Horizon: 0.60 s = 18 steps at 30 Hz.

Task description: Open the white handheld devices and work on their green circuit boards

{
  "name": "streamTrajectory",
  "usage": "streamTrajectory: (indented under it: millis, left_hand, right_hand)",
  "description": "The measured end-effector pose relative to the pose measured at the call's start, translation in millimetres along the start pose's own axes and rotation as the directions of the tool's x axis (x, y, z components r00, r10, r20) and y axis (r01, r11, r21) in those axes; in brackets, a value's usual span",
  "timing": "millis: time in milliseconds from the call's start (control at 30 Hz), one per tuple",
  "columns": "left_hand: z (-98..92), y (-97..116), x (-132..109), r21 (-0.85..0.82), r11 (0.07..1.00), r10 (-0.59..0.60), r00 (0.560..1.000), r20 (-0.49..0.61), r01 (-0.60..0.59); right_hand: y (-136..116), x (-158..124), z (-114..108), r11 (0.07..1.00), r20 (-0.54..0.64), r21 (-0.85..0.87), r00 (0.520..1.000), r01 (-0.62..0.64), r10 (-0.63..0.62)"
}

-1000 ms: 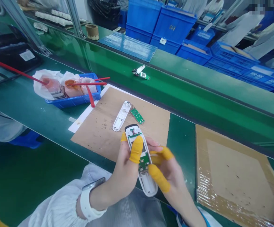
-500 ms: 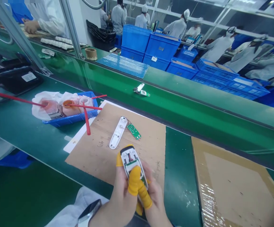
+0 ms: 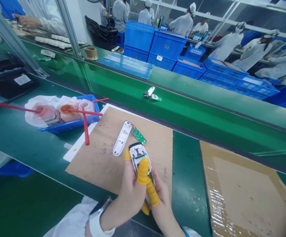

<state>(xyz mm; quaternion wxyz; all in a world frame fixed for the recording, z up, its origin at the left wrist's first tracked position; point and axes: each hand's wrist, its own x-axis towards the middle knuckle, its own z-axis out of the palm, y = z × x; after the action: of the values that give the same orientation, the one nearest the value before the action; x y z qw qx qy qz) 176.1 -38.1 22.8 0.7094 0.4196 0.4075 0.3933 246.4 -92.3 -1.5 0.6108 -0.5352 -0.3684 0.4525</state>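
Observation:
My left hand (image 3: 130, 191) and my right hand (image 3: 161, 202) both grip a white device shell (image 3: 139, 156) with a green circuit board inside it, held over the near edge of a brown cardboard mat (image 3: 101, 158). Yellow finger cots cover my thumbs and fingertips, and both thumbs press on the board. On the mat just beyond lies a second white shell half (image 3: 121, 142) wired to a small green circuit board (image 3: 139, 136).
A blue tray (image 3: 74, 124) with bagged orange parts and red sticks stands left of the mat. Another cardboard sheet (image 3: 246, 187) lies on the right. A small assembly (image 3: 152, 94) rides the green conveyor. Blue crates (image 3: 167, 49) and workers in white fill the background.
My right hand has closed in from beside the shell onto it, so both thumbs now press the board. The view tilted up, showing the workers behind.

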Motion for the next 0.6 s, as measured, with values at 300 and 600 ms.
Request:
streamTrajectory:
  millis: [300, 600]
  left_hand:
    - [-19.8, -3.0, -8.6, 0.171, 0.985, -0.062, 0.947, 0.316, 0.007]
    - [-79.3, -7.0, 51.3, 0.776, 0.612, 0.187, 0.981, 0.045, -0.152]
  right_hand:
    - [8.0, -9.7, -21.1, 0.96, 0.097, -0.279, 0.995, 0.031, -0.004]
    - [-27.7, 186.7, -143.0, 0.719, -0.224, -0.643, 0.963, -0.263, 0.151]
